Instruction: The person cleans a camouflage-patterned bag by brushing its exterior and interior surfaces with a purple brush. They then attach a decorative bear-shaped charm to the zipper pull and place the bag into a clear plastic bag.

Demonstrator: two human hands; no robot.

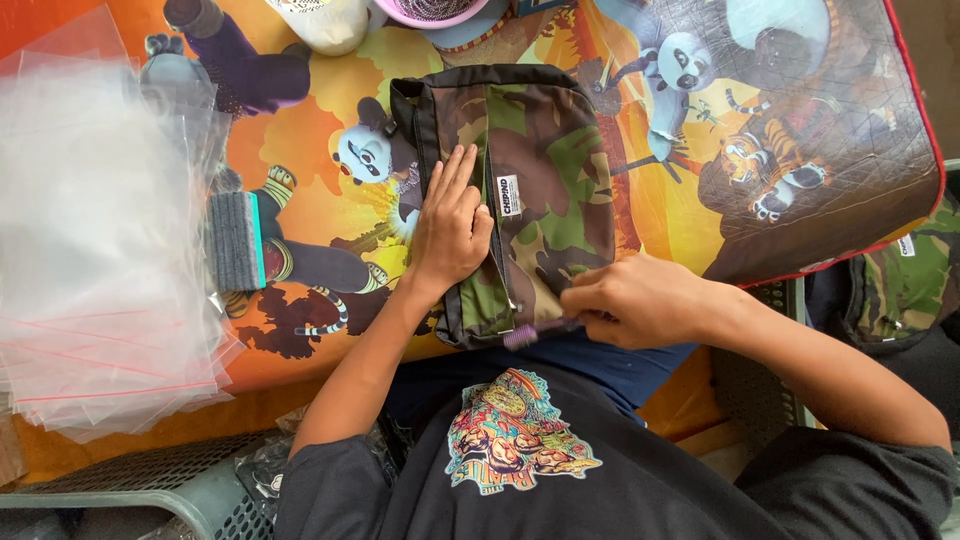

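One camouflage bag [530, 190] lies flat on the table, right under and between the two hands. Its long side runs away from the person, from the near table edge toward the far side. A zip line runs the same way, down the middle of the bag.

The left hand [452, 225] lies flat on the left half of the bag, fingers stretched out and close together, pointing away from the body. It holds nothing; it just presses the bag down. The right hand [640, 300] is at the near right corner of the bag, curled closed around one small purple brush [530, 333]. The brush tip pokes out to the left of the fist and sits at the bag's near edge, touching it or just beside it; I cannot tell which. So the left hand is more on the bag, and the right hand is at its near end.

To the left of the left hand lies one grey block with a green edge [236, 240]. Further left is a pile of clear plastic bags [100, 250]; there are too many to count. Under everything is one bright cartoon cloth [700, 190] in orange and yellow. Beyond the bag, on the far side from the hands, stand a pale jar [325, 22] and a pink bowl [430, 10]. Far to the right of the right hand, past the cloth, a second camouflage bag [900, 280] peeks out.
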